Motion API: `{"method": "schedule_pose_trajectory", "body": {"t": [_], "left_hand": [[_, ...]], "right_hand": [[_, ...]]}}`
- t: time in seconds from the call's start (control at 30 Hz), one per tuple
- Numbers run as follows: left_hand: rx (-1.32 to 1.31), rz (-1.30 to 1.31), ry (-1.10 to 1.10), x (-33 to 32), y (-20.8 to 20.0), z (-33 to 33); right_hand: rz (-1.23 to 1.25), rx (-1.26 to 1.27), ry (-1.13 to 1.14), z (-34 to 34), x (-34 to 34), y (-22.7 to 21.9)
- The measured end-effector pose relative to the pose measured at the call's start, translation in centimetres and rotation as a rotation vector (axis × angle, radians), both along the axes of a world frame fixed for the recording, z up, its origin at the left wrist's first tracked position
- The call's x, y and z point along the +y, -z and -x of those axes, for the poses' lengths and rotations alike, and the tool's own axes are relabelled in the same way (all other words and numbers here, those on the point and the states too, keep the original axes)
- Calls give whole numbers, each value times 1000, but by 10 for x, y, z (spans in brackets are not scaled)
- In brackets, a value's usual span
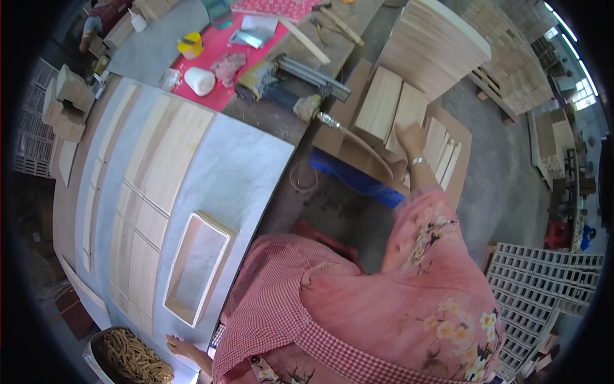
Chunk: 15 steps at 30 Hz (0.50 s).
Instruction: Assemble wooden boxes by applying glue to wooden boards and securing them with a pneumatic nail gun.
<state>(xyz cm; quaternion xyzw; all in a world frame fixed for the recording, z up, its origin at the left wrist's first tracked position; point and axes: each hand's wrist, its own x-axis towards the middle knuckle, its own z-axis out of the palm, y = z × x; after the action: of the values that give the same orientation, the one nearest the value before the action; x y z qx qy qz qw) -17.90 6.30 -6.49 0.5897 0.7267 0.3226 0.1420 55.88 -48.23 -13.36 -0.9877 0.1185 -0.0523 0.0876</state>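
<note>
My right hand (pixel 412 142) reaches out to an open cardboard box of pale wooden boards. Its fingers are closed on the near end of one wooden board (pixel 410 112); the fingertips are partly hidden. Another wide board (pixel 380 102) lies beside that one, and narrow wooden strips (pixel 446 150) stand on the other side of my wrist. On the grey table's lower edge rests my left hand (pixel 181 347), fingers stretched out and holding nothing. It is near a container of brown twisted pieces (pixel 131 358). A rectangular wooden frame (pixel 174 281) sits on the table above it.
Flat wooden panels (pixel 169 150) and thin strips lie in rows on the table (pixel 246 150). A nail gun (pixel 281 96) with an air hose lies at its far end, near a white jar (pixel 199 81) and a yellow tub (pixel 190 46). Large boards (pixel 435 45) stand behind the cardboard box (pixel 464 137).
</note>
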Motion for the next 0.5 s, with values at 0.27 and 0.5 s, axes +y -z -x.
{"method": "schedule_pose_trajectory", "body": {"t": [0.27, 0.5], "left_hand": [[-55, -82, 49, -5, 21, 34], [-257, 126, 60, -19, -12, 31]], "right_hand": [[-177, 130, 222, 30, 24, -2], [-335, -4, 288, 44, 7, -26]]}}
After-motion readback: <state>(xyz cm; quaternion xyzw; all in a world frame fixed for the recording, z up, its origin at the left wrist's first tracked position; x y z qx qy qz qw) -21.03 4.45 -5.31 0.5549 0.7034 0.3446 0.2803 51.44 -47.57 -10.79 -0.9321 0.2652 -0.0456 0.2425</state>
